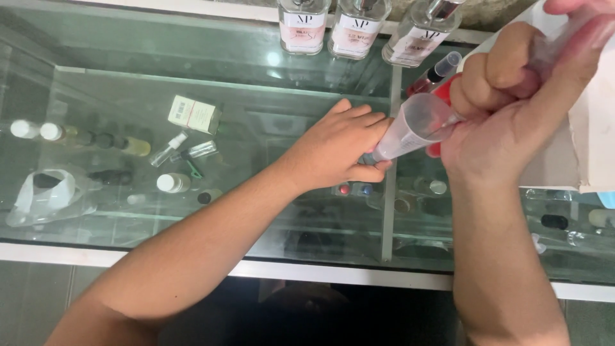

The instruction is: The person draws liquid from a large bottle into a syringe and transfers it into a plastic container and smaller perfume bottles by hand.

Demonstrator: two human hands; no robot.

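Fingers of the right hand (pixel 506 109) are wrapped around a clear plastic syringe (pixel 410 131); its tip is pinched by the left hand (pixel 339 150) above the glass counter (pixel 256 83), near 3 pink-labelled clear bottles (pixel 357 25).

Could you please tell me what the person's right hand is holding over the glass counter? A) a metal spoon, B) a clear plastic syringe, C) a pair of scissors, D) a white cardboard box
B: the right hand grips a clear plastic syringe, its tip angled down to the left hand on the glass counter.

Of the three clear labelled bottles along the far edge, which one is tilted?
The rightmost bottle: it leans left, while the left bottle and middle bottle stand upright.
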